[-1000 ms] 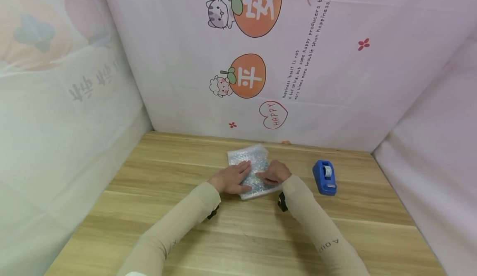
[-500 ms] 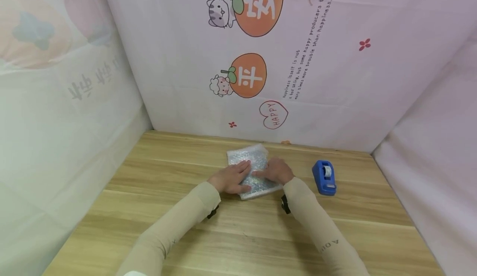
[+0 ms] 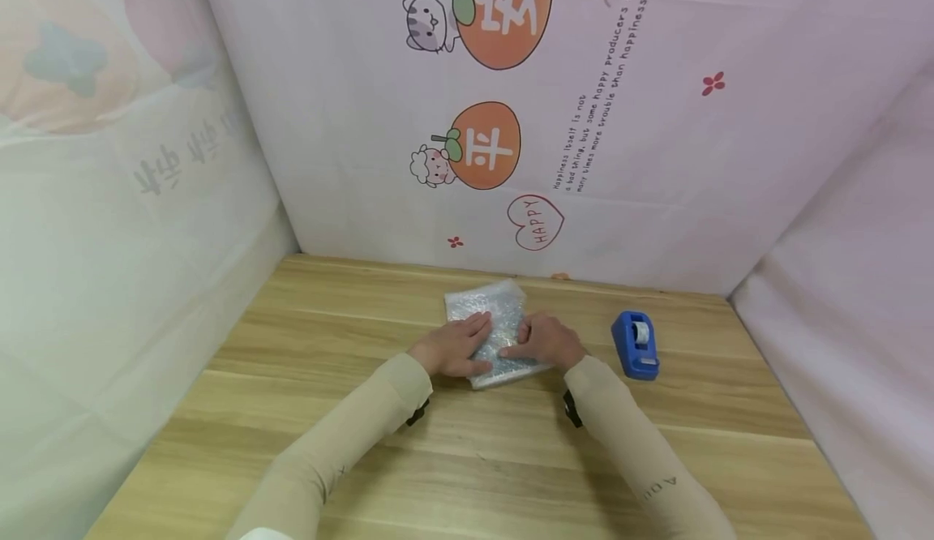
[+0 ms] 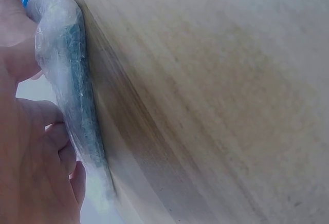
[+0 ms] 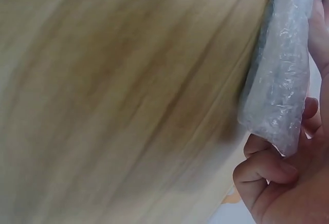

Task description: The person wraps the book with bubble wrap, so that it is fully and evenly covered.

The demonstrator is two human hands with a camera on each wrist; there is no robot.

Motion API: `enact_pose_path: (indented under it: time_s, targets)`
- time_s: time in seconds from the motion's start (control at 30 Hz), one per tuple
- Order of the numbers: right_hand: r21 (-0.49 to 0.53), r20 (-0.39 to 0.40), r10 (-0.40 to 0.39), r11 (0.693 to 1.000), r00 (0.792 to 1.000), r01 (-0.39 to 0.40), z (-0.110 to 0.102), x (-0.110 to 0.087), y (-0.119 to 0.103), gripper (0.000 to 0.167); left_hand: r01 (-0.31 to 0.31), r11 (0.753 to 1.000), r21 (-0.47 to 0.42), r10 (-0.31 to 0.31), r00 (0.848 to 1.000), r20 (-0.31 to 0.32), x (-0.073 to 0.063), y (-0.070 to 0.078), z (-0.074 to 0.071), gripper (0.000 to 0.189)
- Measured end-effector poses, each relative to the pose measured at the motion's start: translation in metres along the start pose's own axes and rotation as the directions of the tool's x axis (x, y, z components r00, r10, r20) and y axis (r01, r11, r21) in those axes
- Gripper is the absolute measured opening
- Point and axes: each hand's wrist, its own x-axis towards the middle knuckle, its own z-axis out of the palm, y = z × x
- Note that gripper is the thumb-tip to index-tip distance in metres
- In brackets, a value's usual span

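A flat package wrapped in clear bubble wrap (image 3: 502, 301) lies near the back of the wooden table, with something dark green-blue showing through the wrap (image 4: 77, 75). My left hand (image 3: 454, 349) presses on its left side, fingers stretched over the top. At the right edge, my right hand (image 3: 549, 342) grips the package, thumb laid on top and the other fingers curled. The right wrist view shows those curled fingers (image 5: 267, 167) right at a folded end of the wrap (image 5: 282, 80).
A blue tape dispenser (image 3: 636, 345) with a roll of tape stands to the right of the package. White printed cloth (image 3: 365, 118) hangs behind the table (image 3: 467, 467), and more cloth closes in its left and right sides.
My right hand has shifted slightly right along the package edge, and its fingers are now more curled. The left hand and the package have stayed in place.
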Motion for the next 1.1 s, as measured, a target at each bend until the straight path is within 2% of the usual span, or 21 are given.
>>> enact_pose_path:
  time_s: [0.27,0.4,0.5,0.6,0.7,0.9,1.1]
  targets:
    - [-0.014,0.068,-0.087,0.996,0.994,0.088,0.000,-0.009,0.001,0.049,0.005,1.000,0.002,-0.005,1.000,0.010,0.001,-0.001,0.003,0.083]
    - [0.037,0.099,-0.155,0.988,0.983,0.152,-0.002,-0.012,0.006,0.052,0.002,1.000,0.002,-0.002,1.000,0.000,0.001,0.000,0.003,0.084]
    - [0.079,0.135,-0.199,0.979,0.971,0.190,-0.004,-0.016,0.010,0.059,-0.009,1.000,-0.010,0.008,1.000,-0.012,0.000,-0.001,0.003,0.085]
    - [0.076,0.164,-0.274,0.961,0.948,0.265,-0.007,-0.021,0.012,0.066,-0.018,0.999,-0.030,0.017,1.000,-0.015,-0.002,-0.002,0.002,0.085]
    - [0.067,0.179,-0.322,0.947,0.930,0.315,-0.014,-0.028,0.014,0.067,-0.011,0.998,-0.068,0.010,1.000,-0.020,-0.003,-0.004,0.000,0.087]
    - [0.097,0.193,-0.312,0.950,0.930,0.298,-0.038,-0.044,0.013,0.070,0.004,0.994,-0.109,-0.009,0.999,-0.044,-0.004,-0.009,-0.003,0.087]
    - [0.000,0.172,-0.252,0.967,0.952,0.256,-0.057,-0.057,0.013,0.072,-0.034,0.992,-0.121,0.021,0.994,-0.107,-0.009,-0.015,-0.005,0.081]
